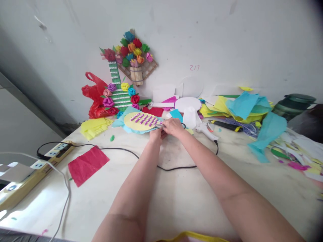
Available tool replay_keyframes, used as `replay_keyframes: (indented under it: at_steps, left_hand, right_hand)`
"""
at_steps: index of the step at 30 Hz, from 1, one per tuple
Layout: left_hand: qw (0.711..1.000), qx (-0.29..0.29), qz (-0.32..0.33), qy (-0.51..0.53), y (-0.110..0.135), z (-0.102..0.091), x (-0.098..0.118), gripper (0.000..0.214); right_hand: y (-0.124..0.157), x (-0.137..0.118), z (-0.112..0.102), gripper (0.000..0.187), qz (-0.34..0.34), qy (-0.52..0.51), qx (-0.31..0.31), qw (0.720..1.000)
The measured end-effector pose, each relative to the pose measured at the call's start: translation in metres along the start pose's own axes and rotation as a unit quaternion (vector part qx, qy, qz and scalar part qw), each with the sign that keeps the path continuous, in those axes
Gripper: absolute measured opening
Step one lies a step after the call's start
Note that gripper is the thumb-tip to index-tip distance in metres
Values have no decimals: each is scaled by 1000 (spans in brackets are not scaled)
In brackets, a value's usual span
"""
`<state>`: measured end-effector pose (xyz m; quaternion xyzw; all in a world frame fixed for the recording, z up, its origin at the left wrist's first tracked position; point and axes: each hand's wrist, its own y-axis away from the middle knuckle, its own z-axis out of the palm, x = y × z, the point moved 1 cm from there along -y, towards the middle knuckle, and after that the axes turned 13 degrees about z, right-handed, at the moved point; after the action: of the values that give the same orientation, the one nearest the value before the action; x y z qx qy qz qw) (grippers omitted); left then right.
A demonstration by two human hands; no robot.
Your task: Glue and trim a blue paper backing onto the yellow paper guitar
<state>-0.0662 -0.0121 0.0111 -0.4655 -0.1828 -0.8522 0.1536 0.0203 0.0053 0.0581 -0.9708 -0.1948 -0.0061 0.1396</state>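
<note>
A yellow oval card point(128, 123) with purple and white strips across it lies tilted on light-blue crepe paper point(118, 121). My left hand point(156, 134) is closed at the near right edge of the card, its fingertips partly hidden under it. Just to its right, my right hand point(173, 127) is closed around a pair of scissors point(159, 125). Their grey metal part points left over the card's edge, and a dark handle loop shows behind the hand. Whether the blades touch the paper is too small to tell.
A white glue gun point(206, 131) trails a black cord point(176, 167) across the table to a power strip point(47, 160). Red crepe paper point(88, 165) lies left. Behind stand a flower-decked green guitar shape point(118, 90), a white oval point(188, 104) and a dark jar point(292, 107). Paper scraps point(297, 151) lie right.
</note>
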Motion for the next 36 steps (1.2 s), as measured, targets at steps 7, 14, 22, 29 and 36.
replay_keyframes:
  at_steps: [7,14,22,29,36]
  left_hand:
    - [1000,-17,15,2,-7,-2,2,23]
    - [999,33,-25,18,-12,-2,5,31]
    - [998,22,-49,36,-13,-3,9,33]
    - [998,25,-51,29,-13,-2,9,28]
    - [998,22,-53,21,-19,-4,6,24]
  right_hand:
    - [-1,0,2,26,2,-10,1,1000]
    - [-6,6,5,29,27,-36,5,999]
    - [7,34,-7,41,101,-62,-10,993]
    - [32,29,-8,47,65,-56,-100,991]
    - [43,21,-9,46,51,-3,-103,993]
